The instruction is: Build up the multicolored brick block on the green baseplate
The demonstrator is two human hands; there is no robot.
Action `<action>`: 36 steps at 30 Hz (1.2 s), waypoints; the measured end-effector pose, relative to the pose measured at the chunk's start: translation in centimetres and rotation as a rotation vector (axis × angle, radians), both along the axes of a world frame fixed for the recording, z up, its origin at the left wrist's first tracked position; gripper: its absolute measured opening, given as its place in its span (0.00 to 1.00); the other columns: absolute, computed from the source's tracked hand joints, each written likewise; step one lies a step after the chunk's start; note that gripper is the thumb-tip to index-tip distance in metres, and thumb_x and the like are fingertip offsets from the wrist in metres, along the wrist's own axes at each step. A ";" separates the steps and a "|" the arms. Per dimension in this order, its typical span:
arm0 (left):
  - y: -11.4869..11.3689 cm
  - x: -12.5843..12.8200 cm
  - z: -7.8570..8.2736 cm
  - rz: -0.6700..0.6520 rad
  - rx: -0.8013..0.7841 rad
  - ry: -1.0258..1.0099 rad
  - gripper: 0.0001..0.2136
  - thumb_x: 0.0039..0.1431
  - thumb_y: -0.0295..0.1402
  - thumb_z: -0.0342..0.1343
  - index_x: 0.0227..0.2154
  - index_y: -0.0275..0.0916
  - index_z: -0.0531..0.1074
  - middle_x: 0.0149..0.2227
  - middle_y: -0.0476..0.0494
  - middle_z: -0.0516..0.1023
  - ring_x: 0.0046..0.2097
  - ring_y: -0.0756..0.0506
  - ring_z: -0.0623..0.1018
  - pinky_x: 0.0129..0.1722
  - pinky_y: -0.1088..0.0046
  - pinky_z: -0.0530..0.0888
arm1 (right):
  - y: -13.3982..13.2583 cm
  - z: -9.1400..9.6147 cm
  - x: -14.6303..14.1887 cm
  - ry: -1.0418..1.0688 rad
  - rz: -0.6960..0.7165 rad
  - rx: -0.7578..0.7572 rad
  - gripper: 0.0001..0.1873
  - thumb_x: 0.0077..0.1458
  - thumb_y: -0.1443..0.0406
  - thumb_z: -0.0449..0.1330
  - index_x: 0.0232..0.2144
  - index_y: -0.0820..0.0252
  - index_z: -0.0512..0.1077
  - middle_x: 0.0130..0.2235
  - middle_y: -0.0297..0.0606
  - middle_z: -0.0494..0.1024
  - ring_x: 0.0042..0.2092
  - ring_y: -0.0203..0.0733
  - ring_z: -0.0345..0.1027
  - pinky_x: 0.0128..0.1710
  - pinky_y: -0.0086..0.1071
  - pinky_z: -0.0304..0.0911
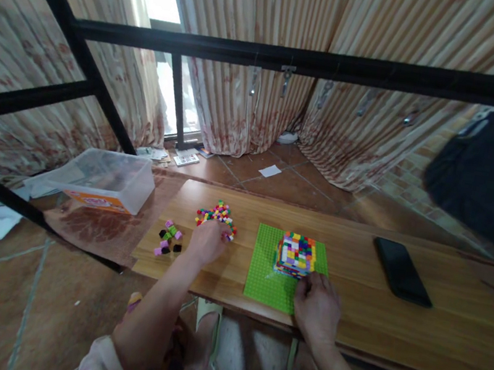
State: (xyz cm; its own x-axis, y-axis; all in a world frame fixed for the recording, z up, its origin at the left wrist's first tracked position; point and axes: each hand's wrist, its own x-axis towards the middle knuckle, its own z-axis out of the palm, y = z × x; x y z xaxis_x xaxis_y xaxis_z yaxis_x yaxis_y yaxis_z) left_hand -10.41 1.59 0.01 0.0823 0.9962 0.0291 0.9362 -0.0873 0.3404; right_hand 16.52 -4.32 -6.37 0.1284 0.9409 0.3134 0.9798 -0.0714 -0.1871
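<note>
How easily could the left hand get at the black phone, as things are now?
Probably not directly: the brick block stands between the left hand and the phone, with the right hand close by. Going over them might work.

Nothing can be read: the orange label (pixel 97 202) on the clear bin (pixel 140 184) (pale marks included) is too blurred.
</note>
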 end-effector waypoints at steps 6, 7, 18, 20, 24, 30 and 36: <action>0.5 1.2 -0.7 -0.084 0.097 0.083 0.10 0.58 0.27 0.53 0.34 0.39 0.80 0.40 0.38 0.80 0.47 0.41 0.77 0.51 0.66 0.70 | 0.0 0.1 0.0 -0.012 -0.004 0.006 0.10 0.60 0.66 0.50 0.32 0.60 0.70 0.35 0.42 0.76 0.39 0.46 0.67 0.38 0.34 0.53; 0.5 1.3 -0.8 -0.086 0.104 0.091 0.10 0.57 0.27 0.53 0.34 0.39 0.80 0.39 0.38 0.80 0.47 0.41 0.76 0.51 0.65 0.70 | 0.0 0.1 0.0 -0.016 -0.002 0.005 0.09 0.60 0.66 0.50 0.32 0.60 0.70 0.35 0.42 0.76 0.39 0.46 0.67 0.38 0.34 0.53; 1.0 2.0 -1.1 -0.095 0.219 0.028 0.08 0.57 0.25 0.52 0.31 0.37 0.76 0.38 0.37 0.77 0.46 0.40 0.75 0.49 0.62 0.70 | 0.0 0.7 -0.3 0.007 -0.020 -0.028 0.09 0.60 0.66 0.50 0.32 0.59 0.70 0.35 0.41 0.75 0.39 0.46 0.66 0.38 0.35 0.52; 1.1 2.7 -0.7 -0.096 0.283 -0.082 0.07 0.58 0.25 0.51 0.33 0.36 0.74 0.38 0.38 0.76 0.44 0.41 0.75 0.47 0.64 0.71 | -0.1 0.9 -0.5 0.019 -0.027 -0.034 0.09 0.60 0.67 0.50 0.32 0.59 0.70 0.35 0.41 0.75 0.39 0.46 0.66 0.39 0.35 0.52; 1.0 5.1 0.4 -0.133 0.347 -0.344 0.07 0.61 0.25 0.49 0.36 0.37 0.72 0.35 0.43 0.77 0.38 0.46 0.76 0.38 0.70 0.72 | -0.1 1.1 -0.7 0.045 -0.035 -0.035 0.09 0.59 0.67 0.51 0.33 0.59 0.71 0.36 0.41 0.76 0.40 0.46 0.66 0.40 0.35 0.52; 0.5 9.1 2.0 -0.291 0.373 -0.543 0.08 0.63 0.27 0.51 0.35 0.38 0.76 0.35 0.45 0.78 0.38 0.48 0.77 0.41 0.72 0.72 | 0.0 1.1 -0.8 0.070 -0.033 -0.034 0.09 0.59 0.68 0.51 0.34 0.60 0.72 0.36 0.41 0.76 0.41 0.46 0.65 0.41 0.35 0.51; 0.8 11.3 2.6 -0.359 0.354 -0.507 0.11 0.64 0.27 0.49 0.37 0.39 0.77 0.37 0.45 0.78 0.40 0.49 0.76 0.43 0.74 0.73 | 0.1 1.0 -0.7 0.090 -0.021 -0.023 0.10 0.60 0.68 0.50 0.34 0.60 0.72 0.35 0.42 0.75 0.40 0.46 0.64 0.40 0.35 0.51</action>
State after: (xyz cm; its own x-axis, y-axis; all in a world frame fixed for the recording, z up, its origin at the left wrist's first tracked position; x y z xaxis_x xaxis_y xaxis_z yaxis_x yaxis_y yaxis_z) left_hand 0.93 2.34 2.63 0.2941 0.8336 0.4675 0.5628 -0.5464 0.6202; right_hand 15.78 -4.26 -5.34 0.1746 0.9445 0.2782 0.9573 -0.0967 -0.2725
